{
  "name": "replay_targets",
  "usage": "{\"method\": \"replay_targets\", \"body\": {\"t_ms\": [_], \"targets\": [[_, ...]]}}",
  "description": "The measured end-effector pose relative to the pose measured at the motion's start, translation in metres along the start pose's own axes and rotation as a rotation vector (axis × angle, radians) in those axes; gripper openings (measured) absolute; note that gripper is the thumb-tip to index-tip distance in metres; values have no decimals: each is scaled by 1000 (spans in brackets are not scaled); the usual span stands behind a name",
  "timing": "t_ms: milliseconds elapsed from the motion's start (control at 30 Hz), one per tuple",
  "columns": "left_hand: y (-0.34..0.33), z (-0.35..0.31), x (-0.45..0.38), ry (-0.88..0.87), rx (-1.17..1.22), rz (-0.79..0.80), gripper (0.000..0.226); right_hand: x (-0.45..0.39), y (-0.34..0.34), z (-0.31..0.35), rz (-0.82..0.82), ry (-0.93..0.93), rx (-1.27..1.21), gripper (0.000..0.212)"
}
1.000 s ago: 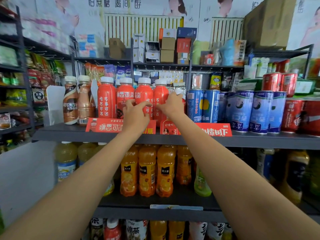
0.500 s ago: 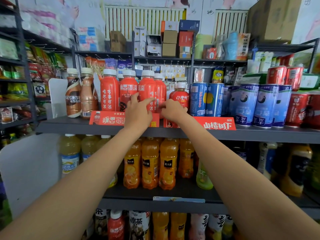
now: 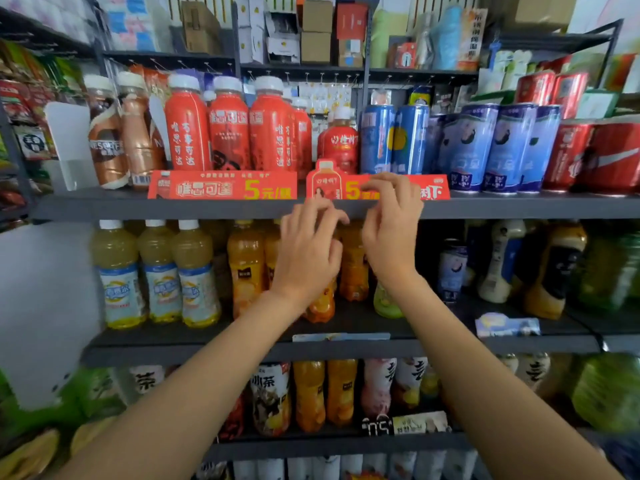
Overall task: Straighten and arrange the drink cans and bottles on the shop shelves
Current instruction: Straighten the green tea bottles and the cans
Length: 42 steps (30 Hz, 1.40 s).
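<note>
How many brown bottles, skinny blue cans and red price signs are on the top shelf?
Brown bottles: 2
Skinny blue cans: 2
Red price signs: 2
Total: 6

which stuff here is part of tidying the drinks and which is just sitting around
Job: red bottles; blue cans; orange juice bottles; left hand; right hand.

Lying about: cardboard boxes on the top shelf; snack packets far left; red price strip.
</note>
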<state>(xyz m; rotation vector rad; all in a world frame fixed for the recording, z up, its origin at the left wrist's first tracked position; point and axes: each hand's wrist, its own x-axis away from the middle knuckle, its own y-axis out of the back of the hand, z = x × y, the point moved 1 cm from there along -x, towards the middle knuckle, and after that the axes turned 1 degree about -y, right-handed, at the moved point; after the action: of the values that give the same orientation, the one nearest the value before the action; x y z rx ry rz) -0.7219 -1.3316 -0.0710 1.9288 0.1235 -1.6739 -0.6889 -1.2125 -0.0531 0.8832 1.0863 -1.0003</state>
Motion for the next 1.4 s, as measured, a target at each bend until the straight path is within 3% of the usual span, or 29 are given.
{"method": "replay_targets", "body": {"t_ms": [167, 267, 367, 600, 733, 967, 1267, 1400], "targets": [[-52, -32, 38, -118, 51, 257, 29, 61, 43, -56, 62, -250, 188, 32], [-78, -37, 47, 65, 63, 429, 34, 84, 51, -96, 309, -535, 327, 27], [-94, -38, 54, 280, 118, 519, 42, 92, 45, -118, 540, -768, 216, 49], [-101, -25, 55, 440, 175, 546, 44, 84, -7, -134, 660, -1073, 6, 77], [-104, -22, 57, 468, 176, 535, 44, 91, -14, -143, 638, -1006, 121, 75], [-112, -31, 68, 489, 281, 618, 62, 104, 18, -125, 535, -877, -73, 64], [-137, -95, 57, 286, 499, 670, 64, 115, 111, -122, 391, -574, -34, 61], [-153, -138, 43, 204, 599, 726, 61, 105, 156, -146, 379, -602, 7, 54]]}}
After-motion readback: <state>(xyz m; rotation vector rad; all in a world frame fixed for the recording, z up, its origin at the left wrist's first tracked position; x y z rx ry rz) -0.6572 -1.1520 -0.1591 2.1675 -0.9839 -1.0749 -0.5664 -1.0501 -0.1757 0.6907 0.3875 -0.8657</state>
